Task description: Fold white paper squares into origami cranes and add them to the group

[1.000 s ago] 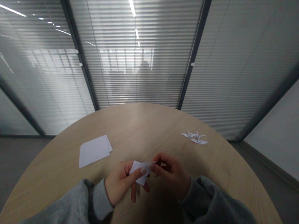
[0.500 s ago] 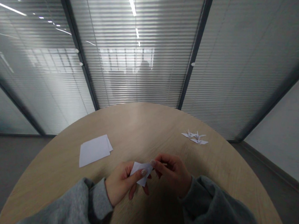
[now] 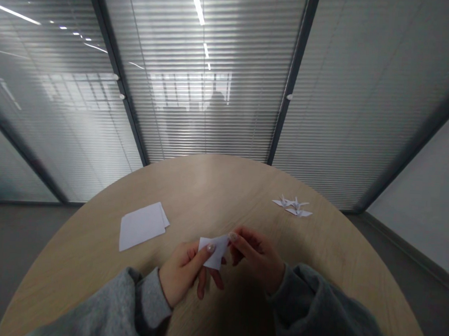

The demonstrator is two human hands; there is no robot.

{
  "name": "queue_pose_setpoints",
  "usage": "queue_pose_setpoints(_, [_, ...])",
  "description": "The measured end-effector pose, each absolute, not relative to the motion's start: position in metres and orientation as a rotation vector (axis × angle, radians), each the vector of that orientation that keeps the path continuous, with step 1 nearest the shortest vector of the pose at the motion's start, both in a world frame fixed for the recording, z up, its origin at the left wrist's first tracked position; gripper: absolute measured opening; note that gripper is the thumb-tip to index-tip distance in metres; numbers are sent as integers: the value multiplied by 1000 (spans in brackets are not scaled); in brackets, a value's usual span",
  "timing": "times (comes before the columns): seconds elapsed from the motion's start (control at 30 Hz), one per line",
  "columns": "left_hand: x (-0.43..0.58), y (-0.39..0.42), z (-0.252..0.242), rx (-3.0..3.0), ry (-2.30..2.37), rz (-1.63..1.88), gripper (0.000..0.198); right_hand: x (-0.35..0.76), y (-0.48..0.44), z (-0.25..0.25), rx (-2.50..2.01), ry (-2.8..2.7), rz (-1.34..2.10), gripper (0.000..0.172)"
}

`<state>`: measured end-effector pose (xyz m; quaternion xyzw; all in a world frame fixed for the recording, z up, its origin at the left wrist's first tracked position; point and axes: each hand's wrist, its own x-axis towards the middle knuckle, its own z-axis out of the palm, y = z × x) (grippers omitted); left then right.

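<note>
A small folded piece of white paper (image 3: pixel 215 252) is held between both my hands above the near part of the round wooden table (image 3: pixel 215 197). My left hand (image 3: pixel 186 271) pinches its left side with the thumb on top and fingers underneath. My right hand (image 3: pixel 258 259) pinches its upper right corner with thumb and forefinger, the other fingers curled. Both arms wear grey sleeves.
A small stack of white paper sheets (image 3: pixel 141 225) lies on the table to the left. Folded white paper cranes (image 3: pixel 293 205) sit at the far right of the table. Glass walls with blinds stand behind the table's far edge.
Both hands have lifted the paper slightly up and away from me. The right-hand pinch has shifted on the paper's right corner. Nothing on the table moved.
</note>
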<state>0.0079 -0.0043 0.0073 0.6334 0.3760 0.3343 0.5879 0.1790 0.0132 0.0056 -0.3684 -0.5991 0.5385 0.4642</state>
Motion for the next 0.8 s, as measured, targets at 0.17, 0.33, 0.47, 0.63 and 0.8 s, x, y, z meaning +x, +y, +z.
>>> queue_pose_setpoints(0.17, [9,-5,4,1499,896,812,55,179,13,1,-947,-1564,1320,46])
queue_pose_setpoints(0.33, [9,-8,2,1546,899,809,54,179,13,0,-998,-1546,1270,44])
queue_pose_setpoints(0.47, [9,-8,4,1550,912,780,55,178,10,3,-997,-1542,1288,44])
queue_pose_setpoints(0.63, [11,-8,5,1525,897,731,60,177,5,5,-972,-1515,1282,44])
queue_pose_setpoints(0.8, [12,-10,5,1513,886,725,59,175,8,1,-972,-1492,1309,47])
